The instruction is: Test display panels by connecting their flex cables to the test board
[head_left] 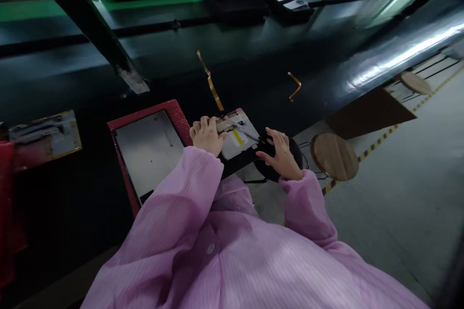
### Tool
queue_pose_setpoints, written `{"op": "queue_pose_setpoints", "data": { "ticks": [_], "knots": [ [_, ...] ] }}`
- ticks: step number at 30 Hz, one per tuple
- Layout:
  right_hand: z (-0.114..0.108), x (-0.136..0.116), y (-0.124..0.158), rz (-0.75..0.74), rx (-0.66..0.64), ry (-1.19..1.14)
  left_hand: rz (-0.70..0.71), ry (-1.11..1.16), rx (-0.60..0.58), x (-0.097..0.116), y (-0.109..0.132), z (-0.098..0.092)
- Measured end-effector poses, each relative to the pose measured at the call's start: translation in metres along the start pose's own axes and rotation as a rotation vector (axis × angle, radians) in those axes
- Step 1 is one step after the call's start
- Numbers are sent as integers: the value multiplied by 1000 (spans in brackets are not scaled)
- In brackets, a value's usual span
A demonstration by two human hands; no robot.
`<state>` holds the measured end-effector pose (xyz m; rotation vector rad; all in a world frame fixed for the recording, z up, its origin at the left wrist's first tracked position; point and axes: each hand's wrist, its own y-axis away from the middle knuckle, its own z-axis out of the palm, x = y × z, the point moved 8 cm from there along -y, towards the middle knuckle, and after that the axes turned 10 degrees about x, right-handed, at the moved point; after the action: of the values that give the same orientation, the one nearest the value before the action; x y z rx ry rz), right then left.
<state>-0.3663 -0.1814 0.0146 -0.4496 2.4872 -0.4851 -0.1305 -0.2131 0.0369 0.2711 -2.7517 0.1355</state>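
Note:
In front of me, at the bench's near edge, lies a small opened electronic device [248,128], pale, with a yellow strip and exposed parts at its upper left. My left hand [206,136] grips its left side, fingers curled over the edge and thumb along its near side. At its right side, my right hand [281,154] has its thumb and forefinger around a thin pointed tool [251,135], perhaps tweezers, that reaches over the device. The grip is partly hidden. Beyond the device a long orange flex cable [210,84] lies on the dark bench.
A flat silver panel [150,147] rests on a red pad [178,113] to the left. Another opened device [61,135] is farther left. A short flex cable [297,88] lies right. A green post [97,29] slants down; black trays [232,2] stand behind; stools [334,156] are right.

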Motion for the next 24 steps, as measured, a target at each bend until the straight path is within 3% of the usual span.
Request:
{"op": "queue_pose_setpoints", "data": {
  "ticks": [8,17,24],
  "knots": [
    [0,-2,-4,-10,4,9,2,16,18,-1,3,1],
    [-14,6,-1,113,77,93,26,23,31,1,4,3],
    [-16,4,-7,196,88,14,52,24,51,-1,3,7]
  ]
}}
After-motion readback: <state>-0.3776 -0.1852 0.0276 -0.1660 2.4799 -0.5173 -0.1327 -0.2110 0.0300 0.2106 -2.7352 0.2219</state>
